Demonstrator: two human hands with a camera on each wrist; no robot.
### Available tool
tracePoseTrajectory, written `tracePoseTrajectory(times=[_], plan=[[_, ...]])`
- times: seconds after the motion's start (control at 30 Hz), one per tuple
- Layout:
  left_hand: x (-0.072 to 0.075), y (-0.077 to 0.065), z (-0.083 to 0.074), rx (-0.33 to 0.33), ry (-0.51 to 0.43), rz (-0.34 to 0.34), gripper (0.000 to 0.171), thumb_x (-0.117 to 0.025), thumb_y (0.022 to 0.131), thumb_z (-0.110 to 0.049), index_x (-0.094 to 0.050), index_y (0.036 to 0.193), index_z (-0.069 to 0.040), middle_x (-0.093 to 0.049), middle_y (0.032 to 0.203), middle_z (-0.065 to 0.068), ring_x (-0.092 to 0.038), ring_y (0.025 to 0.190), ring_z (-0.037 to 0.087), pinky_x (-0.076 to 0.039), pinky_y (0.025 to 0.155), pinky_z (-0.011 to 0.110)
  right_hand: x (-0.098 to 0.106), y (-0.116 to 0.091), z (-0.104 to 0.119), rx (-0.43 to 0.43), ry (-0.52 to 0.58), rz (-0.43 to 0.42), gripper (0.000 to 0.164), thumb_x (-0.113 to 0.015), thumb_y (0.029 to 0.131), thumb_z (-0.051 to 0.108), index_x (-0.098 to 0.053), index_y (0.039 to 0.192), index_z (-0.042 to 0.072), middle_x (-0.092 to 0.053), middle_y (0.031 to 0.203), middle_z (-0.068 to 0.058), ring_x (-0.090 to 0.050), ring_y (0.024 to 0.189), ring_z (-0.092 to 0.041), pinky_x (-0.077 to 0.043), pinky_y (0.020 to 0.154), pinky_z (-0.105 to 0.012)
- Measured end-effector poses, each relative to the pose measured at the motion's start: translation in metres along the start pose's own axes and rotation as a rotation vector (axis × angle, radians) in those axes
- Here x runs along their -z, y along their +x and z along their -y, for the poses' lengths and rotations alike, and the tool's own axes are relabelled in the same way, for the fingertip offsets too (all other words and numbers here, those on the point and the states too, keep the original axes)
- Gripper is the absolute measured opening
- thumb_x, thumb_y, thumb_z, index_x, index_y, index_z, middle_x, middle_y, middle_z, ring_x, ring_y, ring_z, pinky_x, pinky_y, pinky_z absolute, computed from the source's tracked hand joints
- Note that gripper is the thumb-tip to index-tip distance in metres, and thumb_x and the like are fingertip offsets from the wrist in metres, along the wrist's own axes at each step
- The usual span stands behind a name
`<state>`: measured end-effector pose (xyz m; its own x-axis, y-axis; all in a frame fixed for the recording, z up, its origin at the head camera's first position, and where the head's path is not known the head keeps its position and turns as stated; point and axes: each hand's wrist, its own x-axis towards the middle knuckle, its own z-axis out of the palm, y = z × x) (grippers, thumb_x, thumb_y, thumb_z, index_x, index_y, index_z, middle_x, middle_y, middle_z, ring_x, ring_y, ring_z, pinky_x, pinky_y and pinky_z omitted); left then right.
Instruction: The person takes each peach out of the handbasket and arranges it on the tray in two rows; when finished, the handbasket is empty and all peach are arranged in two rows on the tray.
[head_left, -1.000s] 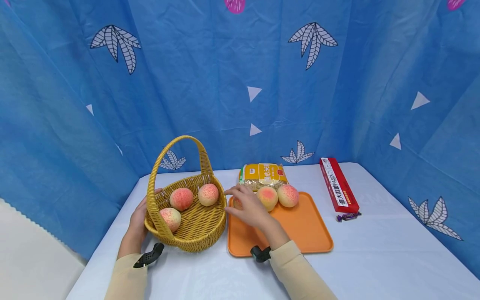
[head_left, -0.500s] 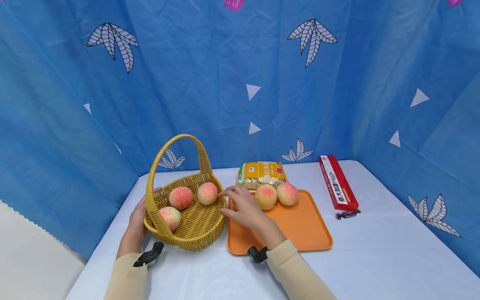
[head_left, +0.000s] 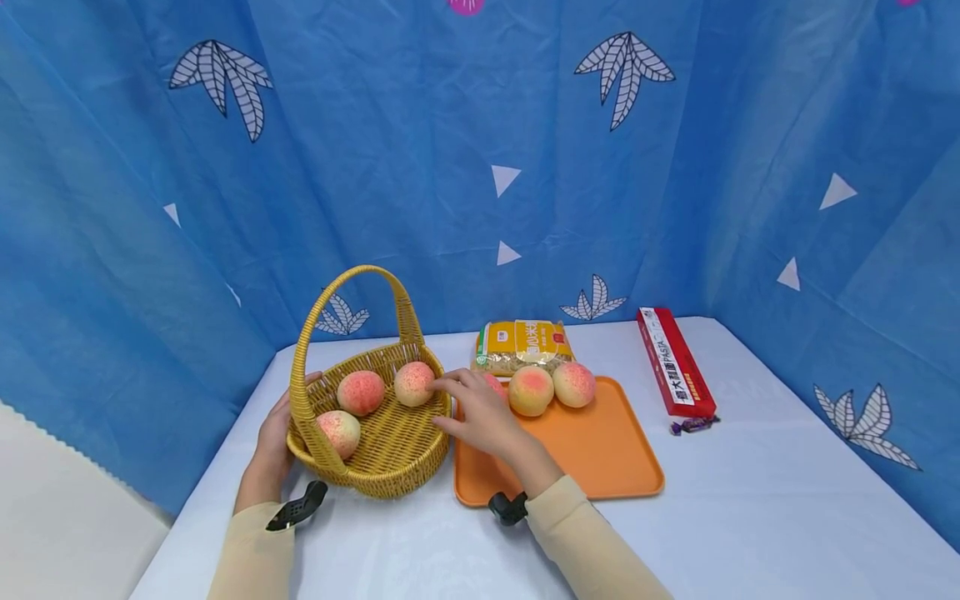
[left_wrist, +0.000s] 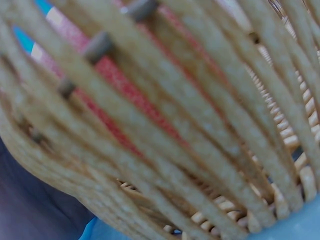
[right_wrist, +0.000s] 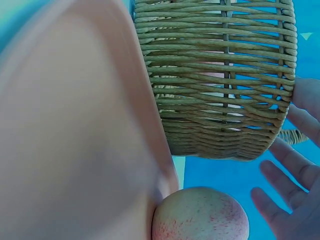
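Note:
A yellow woven basket (head_left: pixel 393 483) with a tall handle holds three peaches: a red one (head_left: pixel 361 393), a paler one (head_left: pixel 340 433) at the left and another (head_left: pixel 414 383) at the right. My left hand (head_left: pixel 274 433) lies along the basket's left outer wall, partly hidden behind it. My right hand (head_left: pixel 483 417) reaches over the right rim, fingers and thumb spread, index fingertip right by the right-hand peach. The right wrist view shows its fingers (right_wrist: pixel 287 182) apart, holding nothing. Behind that hand, a partly hidden peach (head_left: pixel 494 385) sits on the orange tray (head_left: pixel 592 462).
Two more peaches, one orange-yellow (head_left: pixel 531 392) and one pink (head_left: pixel 574 385), sit at the tray's back edge. A yellow pasta bag (head_left: pixel 522 346) lies behind them. Farther right are a red pasta box (head_left: pixel 677 362) and a purple wrapped candy (head_left: pixel 694 425). A blue curtain (head_left: pixel 420 167) surrounds the table.
My right hand has shifted slightly left, farther over the basket rim, and a peach behind it now shows. The left hand and the basket stay put; the whole view has tilted slightly.

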<state>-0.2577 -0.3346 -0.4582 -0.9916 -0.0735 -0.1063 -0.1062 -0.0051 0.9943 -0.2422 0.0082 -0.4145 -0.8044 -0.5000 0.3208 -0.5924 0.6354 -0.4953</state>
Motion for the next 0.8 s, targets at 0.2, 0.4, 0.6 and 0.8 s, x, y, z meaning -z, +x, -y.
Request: tracePoseTrajectory(times=[0.2, 0.4, 0.6, 0.8], plan=[[0.000, 0.000, -0.001, -0.003, -0.037, 0.012, 0.055, -0.031, 0.106, -0.052, -0.032, 0.157, -0.031, -0.024, 0.165, -0.001, -0.028, 0.147, 0.012, -0.036, 0.102, 0.014, 0.000, 0.006, 0.003, 0.008, 0.004, 0.022, 0.052, -0.073, 0.092, 0.031, -0.054, 0.140, 0.026, -0.053, 0.136, -0.002, -0.052, 0.127, -0.020, -0.046, 0.108, -0.042], [0.000, -0.001, -0.001, -0.003, -0.061, 0.018, 0.053, -0.030, 0.108, -0.047, -0.030, 0.158, -0.029, -0.023, 0.165, 0.000, -0.030, 0.145, 0.009, -0.038, 0.102, 0.012, -0.006, 0.012, 0.004, 0.014, 0.005, 0.048, 0.053, -0.074, 0.092, 0.028, -0.054, 0.140, 0.026, -0.053, 0.136, -0.003, -0.052, 0.126, -0.020, -0.049, 0.105, -0.038], [-0.001, -0.002, 0.000, -0.005, -0.043, 0.013, 0.053, -0.031, 0.107, -0.048, -0.031, 0.157, -0.030, -0.024, 0.165, -0.001, -0.029, 0.146, 0.010, -0.037, 0.101, 0.012, -0.011, 0.017, 0.007, -0.006, -0.015, 0.076, 0.056, -0.074, 0.091, 0.031, -0.052, 0.142, 0.027, -0.052, 0.139, -0.002, -0.053, 0.127, -0.020, -0.049, 0.104, -0.039], [-0.001, -0.001, -0.001, 0.014, -0.021, -0.004, 0.051, -0.030, 0.108, -0.047, -0.032, 0.157, -0.033, -0.021, 0.167, -0.004, -0.021, 0.152, 0.015, -0.026, 0.120, 0.027, -0.013, 0.020, 0.009, -0.034, -0.002, 0.119, 0.061, -0.074, 0.091, 0.032, -0.048, 0.145, 0.029, -0.049, 0.144, -0.002, -0.049, 0.132, -0.021, -0.048, 0.107, -0.041]])
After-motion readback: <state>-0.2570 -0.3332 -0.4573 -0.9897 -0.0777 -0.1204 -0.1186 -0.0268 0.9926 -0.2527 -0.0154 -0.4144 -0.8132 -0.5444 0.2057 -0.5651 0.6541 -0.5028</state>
